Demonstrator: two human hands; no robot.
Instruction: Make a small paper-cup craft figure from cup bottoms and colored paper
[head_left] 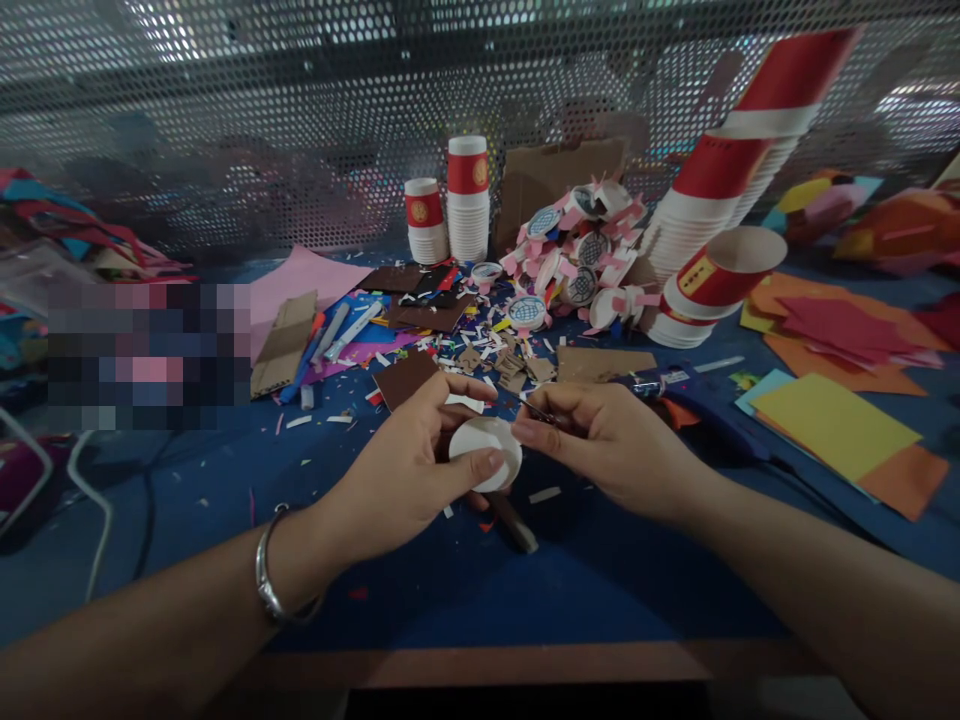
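My left hand point(424, 455) is closed around a small white cup base point(480, 462), its thumb lying across the round face. Close beside it, my right hand point(600, 440) pinches a thin dark strip point(534, 408) at the top right of the cup base. The strip's kind is hard to make out. Beneath my hands a dark stick-like piece point(516, 525) lies on the blue table. Brown card point(405, 378) and paper scraps spread just beyond my fingers.
Behind stand red-and-white paper cup stacks point(469, 200) and a heap of pink-and-white paper crafts point(581, 255). To the right lie a blue glue gun point(701, 405) and coloured paper sheets point(836, 425). Markers point(337, 335) lie left of centre, before a perforated metal screen point(337, 140).
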